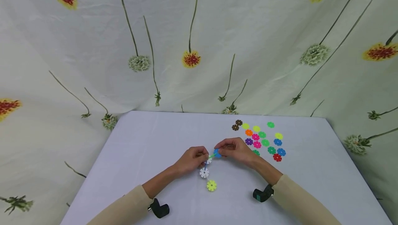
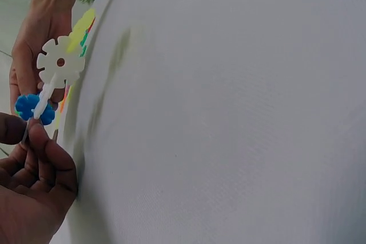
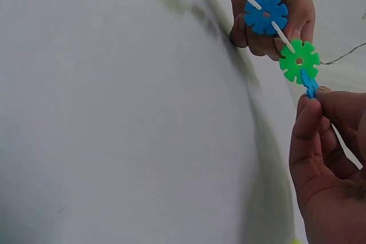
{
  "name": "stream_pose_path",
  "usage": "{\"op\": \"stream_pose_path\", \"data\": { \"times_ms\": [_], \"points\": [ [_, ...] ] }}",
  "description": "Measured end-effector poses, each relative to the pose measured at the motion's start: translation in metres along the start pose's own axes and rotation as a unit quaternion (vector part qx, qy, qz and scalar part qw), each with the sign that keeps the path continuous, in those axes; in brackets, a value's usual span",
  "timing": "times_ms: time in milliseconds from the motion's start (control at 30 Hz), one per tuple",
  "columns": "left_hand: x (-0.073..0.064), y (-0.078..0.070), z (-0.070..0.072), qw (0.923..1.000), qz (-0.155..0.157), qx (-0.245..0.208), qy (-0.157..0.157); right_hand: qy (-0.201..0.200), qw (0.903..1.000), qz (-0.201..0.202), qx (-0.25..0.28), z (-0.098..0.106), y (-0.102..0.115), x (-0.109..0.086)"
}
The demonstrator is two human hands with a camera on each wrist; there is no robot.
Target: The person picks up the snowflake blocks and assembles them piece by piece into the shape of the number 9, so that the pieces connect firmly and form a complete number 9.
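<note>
A chain of notched plastic interlocking discs hangs between my hands. From its low end come a yellow disc [image 1: 211,185], a white disc [image 1: 204,173], a blue disc [image 3: 266,14], a second white disc [image 1: 209,160] and a green disc [image 3: 299,62]. My left hand [image 1: 194,157] pinches the chain at the second white disc between thumb and fingertips. Thumb and fingertips of my right hand [image 1: 237,150] grip another blue disc [image 3: 309,84], whose edge meets the green disc's rim in the right wrist view.
Loose notched discs lie scattered at the back right, among them brown discs [image 1: 235,127], an orange disc [image 1: 248,133], a purple disc [image 1: 248,142] and a red disc [image 1: 277,157]. They lie on a white-covered table [image 1: 149,135], with a flower-patterned cloth [image 1: 174,83] behind it.
</note>
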State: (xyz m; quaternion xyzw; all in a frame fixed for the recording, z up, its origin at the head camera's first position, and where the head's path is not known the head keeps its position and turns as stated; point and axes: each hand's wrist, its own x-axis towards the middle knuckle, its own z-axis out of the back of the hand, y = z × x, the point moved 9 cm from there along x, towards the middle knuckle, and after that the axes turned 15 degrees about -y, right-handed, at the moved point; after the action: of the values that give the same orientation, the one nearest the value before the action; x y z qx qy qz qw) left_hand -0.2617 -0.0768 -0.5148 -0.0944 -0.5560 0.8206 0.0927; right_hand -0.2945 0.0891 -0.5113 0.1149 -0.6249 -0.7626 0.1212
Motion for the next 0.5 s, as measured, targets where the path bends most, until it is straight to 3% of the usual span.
{"op": "stream_pose_path", "data": {
  "times_ms": [267, 500],
  "points": [
    [0.001, -0.007, -0.002, 0.9991, -0.016, -0.025, 0.031, -0.005, 0.9992, -0.009, 0.038, 0.002, 0.006, 0.001],
    [0.007, -0.013, -0.01, 0.9979, -0.006, -0.055, 0.034, 0.011, 0.9983, -0.018, 0.054, -0.003, 0.007, 0.002]
  ]
}}
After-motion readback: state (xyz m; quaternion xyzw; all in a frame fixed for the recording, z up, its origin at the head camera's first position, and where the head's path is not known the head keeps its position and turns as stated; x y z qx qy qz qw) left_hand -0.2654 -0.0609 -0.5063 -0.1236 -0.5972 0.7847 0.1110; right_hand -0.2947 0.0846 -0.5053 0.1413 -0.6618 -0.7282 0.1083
